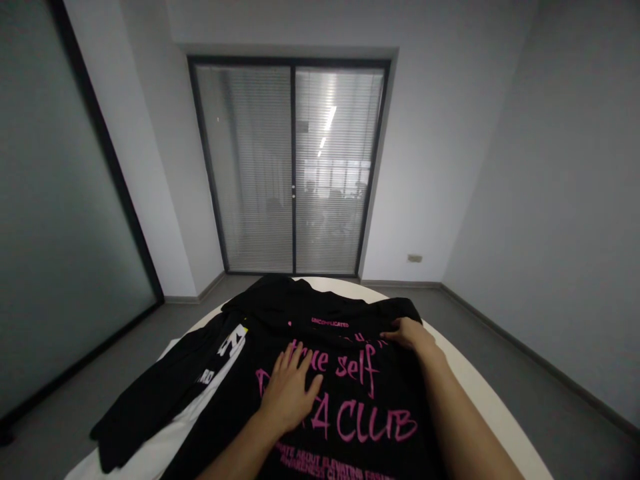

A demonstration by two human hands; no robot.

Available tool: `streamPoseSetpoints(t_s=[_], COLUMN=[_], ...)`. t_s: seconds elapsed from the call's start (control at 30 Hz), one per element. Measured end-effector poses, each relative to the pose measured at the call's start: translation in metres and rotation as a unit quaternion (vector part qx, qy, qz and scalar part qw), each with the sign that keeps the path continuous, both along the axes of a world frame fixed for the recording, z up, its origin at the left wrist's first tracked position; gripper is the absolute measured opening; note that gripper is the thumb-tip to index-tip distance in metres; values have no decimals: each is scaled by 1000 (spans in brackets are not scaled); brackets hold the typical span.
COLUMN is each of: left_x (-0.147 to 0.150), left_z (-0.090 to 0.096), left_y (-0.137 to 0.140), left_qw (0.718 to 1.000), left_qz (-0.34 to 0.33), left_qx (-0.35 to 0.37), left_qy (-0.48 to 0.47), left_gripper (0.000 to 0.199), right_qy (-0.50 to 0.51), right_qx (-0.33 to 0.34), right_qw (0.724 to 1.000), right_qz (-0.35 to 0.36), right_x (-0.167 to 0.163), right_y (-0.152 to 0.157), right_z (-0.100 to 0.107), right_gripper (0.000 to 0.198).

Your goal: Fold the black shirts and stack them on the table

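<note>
A black garment (395, 373) with pink lettering lies spread over a round table (480, 393). My left hand (291, 387) rests flat on its printed middle, fingers spread, covering part of the words. At the upper right of the garment, my right hand (407, 333) has its fingers bent with the fingertips on the fabric; whether cloth is pinched between them is hard to make out. A long black sleeve (160, 380) with white lettering stretches toward the lower left. Under that sleeve, white cloth (195, 417) shows.
The table's curved pale rim runs along the right side and behind the garment. Beyond stands a glazed partition (293, 167) with blinds. A frosted glass panel (60, 220) rises at the left, and a grey wall (565, 200) at the right.
</note>
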State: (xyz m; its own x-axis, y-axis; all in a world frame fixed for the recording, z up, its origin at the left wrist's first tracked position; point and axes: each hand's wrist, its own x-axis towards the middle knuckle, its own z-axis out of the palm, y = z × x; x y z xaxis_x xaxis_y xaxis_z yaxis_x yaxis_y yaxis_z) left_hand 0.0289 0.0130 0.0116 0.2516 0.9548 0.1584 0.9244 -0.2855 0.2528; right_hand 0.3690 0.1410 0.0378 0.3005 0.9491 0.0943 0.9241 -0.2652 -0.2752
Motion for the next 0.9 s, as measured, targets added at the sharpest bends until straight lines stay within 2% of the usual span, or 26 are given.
streamPoseSetpoints(t_s=[0.1,0.17,0.27,0.33,0.4,0.47,0.5,0.57,0.7,0.8,0.9], left_x=[0,0,0,1,1,2,2,2,2,2,3], left_z=[1,2,3,4,4,5,5,5,6,6,6], left_y=[0,0,-1,-1,-1,-2,-2,-2,-2,-1,-2], left_qw=[1000,1000,1000,1000,1000,1000,1000,1000,1000,1000,1000], left_qz=[-2,-3,-2,-1,-1,0,1,2,1,3,8], left_qx=[-7,-7,-6,-9,-12,-14,-16,-18,-19,-27,-28], left_qy=[-1,-3,-2,-2,-2,0,2,6,6,7,7], left_gripper=[64,64,64,64,64,65,66,66,66,66,65], right_qy=[45,50,51,50,27,-21,-46,-74,-68,-50,-43], right_qx=[-44,-22,21,99,225,333,352,328,178,63,-37], right_qw=[998,998,996,981,945,908,906,925,981,993,993], right_qz=[12,-9,-72,-159,-237,-252,-232,-177,-18,87,101], right_x=[7,10,15,17,17,13,10,2,-18,-31,-39], right_y=[1,0,-5,-10,-17,-22,-23,-21,-9,-1,0], right_z=[-2,1,10,16,20,21,21,18,3,-16,-25], right_gripper=[33,23,36,46,50,50,51,50,48,57,60])
